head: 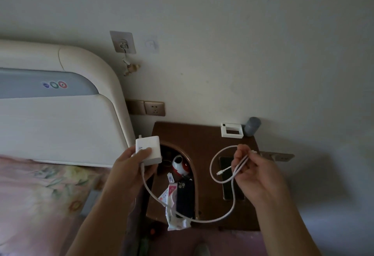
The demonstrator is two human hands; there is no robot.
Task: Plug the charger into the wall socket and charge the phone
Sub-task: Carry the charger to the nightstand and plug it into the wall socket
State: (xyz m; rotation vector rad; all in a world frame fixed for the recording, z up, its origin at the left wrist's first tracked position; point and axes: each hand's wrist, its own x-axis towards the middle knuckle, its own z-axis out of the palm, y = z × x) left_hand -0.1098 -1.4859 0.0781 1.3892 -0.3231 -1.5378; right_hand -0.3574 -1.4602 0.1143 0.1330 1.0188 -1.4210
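Both hands are loaded: left hand (131,166) clamps the charger (148,150), right hand (253,172) pinches the looped cable (214,162).
Turn the prongs toward the socket (154,108) above the table (202,134), push squarely; phone (231,187) lies beneath your right fingers (240,154).

The white charger (148,150) is held in the left hand (131,171). Its cable (212,218) is pinched by the right hand (255,174) above the phone (226,191).
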